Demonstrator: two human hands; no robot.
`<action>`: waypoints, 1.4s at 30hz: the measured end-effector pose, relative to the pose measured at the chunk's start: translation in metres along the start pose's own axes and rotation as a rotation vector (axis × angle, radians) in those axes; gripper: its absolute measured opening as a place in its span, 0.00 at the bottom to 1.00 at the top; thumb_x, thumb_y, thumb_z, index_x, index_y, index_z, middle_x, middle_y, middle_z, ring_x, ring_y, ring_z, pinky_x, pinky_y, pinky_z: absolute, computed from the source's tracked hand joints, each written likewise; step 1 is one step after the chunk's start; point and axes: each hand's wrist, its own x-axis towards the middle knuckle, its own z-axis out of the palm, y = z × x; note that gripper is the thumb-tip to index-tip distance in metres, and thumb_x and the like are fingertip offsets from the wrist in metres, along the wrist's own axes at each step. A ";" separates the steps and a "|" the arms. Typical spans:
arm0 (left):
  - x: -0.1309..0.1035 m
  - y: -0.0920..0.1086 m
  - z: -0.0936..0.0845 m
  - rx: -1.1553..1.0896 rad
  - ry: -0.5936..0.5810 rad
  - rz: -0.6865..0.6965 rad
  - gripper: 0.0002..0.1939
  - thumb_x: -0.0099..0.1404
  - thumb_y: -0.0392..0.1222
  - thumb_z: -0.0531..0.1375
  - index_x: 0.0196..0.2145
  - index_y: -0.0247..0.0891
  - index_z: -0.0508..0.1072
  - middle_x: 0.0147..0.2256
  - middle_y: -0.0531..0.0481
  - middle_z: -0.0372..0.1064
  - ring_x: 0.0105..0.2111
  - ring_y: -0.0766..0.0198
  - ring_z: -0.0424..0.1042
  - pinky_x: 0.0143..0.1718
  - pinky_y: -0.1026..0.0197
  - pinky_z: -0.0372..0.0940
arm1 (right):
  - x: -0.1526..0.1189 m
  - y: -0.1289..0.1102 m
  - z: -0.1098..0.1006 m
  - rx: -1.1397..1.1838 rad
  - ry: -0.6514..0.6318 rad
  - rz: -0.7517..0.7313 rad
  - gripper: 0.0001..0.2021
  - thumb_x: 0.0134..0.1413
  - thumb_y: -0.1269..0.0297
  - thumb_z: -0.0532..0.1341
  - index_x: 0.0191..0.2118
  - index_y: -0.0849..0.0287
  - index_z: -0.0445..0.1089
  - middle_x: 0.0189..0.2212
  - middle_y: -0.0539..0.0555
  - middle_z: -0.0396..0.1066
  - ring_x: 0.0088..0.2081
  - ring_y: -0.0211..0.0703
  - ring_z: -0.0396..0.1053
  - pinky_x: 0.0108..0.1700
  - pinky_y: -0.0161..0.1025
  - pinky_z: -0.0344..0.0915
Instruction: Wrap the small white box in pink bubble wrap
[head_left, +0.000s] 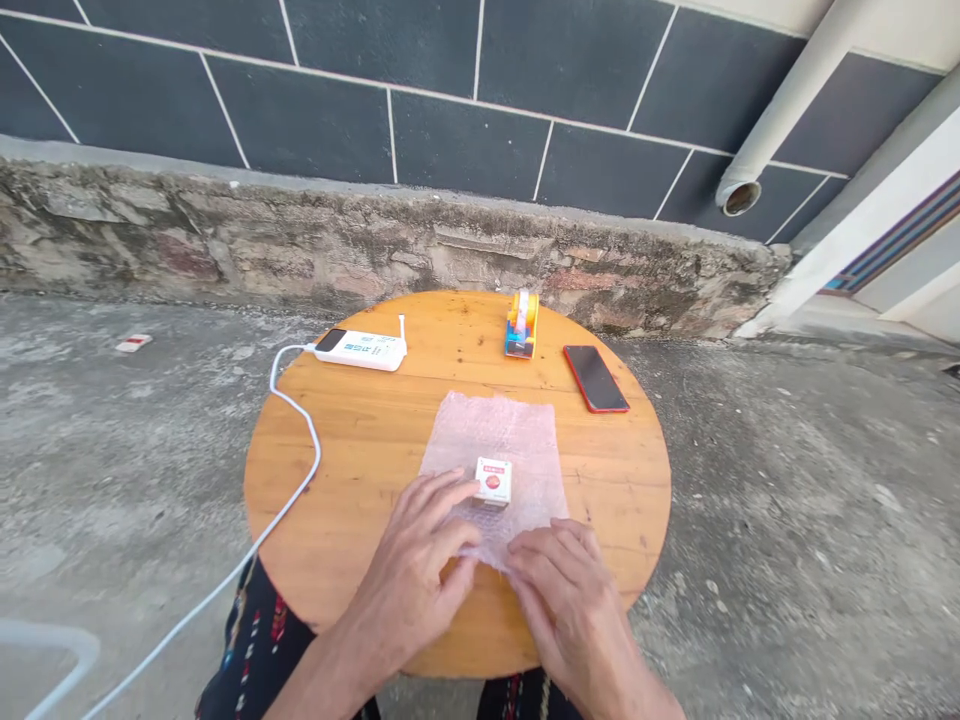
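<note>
A sheet of pinkish bubble wrap [510, 425] lies flat on the round wooden table, its near edge lifted a little. On its middle rests a small white box [493, 481] with a red round print on top. My left hand [427, 550] pinches the near edge of the wrap between thumb and bent finger, while its index fingertip touches the box's left side. At the near right corner, my right hand [562, 580] has its fingers closed on the wrap; its thumb tip is partly hidden.
Around the wooden table [322, 520] stand a white power bank [364, 349] with a white cable [311, 470] running off left, a tape dispenser [522, 325] at the back, and a red-edged phone [596, 379] at right. Beyond is a stone-based wall [360, 240] with a drainpipe [787, 100].
</note>
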 end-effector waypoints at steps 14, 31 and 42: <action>0.053 -0.019 0.001 -0.187 -0.152 -0.289 0.07 0.61 0.34 0.55 0.33 0.41 0.73 0.48 0.49 0.69 0.48 0.59 0.68 0.46 0.58 0.63 | 0.035 0.065 -0.008 0.392 -0.066 0.348 0.04 0.59 0.65 0.57 0.35 0.57 0.68 0.36 0.51 0.72 0.37 0.39 0.70 0.39 0.35 0.64; 0.060 -0.035 0.018 -0.425 -0.163 -0.597 0.05 0.57 0.33 0.55 0.27 0.39 0.70 0.33 0.55 0.73 0.30 0.67 0.68 0.31 0.68 0.60 | 0.035 0.080 0.018 0.385 -0.009 0.565 0.09 0.56 0.60 0.60 0.28 0.59 0.67 0.30 0.51 0.71 0.31 0.38 0.67 0.33 0.32 0.61; 0.062 -0.032 0.017 -0.426 -0.133 -0.641 0.04 0.56 0.36 0.56 0.26 0.39 0.70 0.29 0.57 0.72 0.27 0.68 0.65 0.27 0.68 0.58 | 0.040 0.079 0.019 0.273 0.059 0.556 0.11 0.56 0.58 0.60 0.28 0.59 0.68 0.29 0.51 0.71 0.31 0.39 0.67 0.33 0.34 0.61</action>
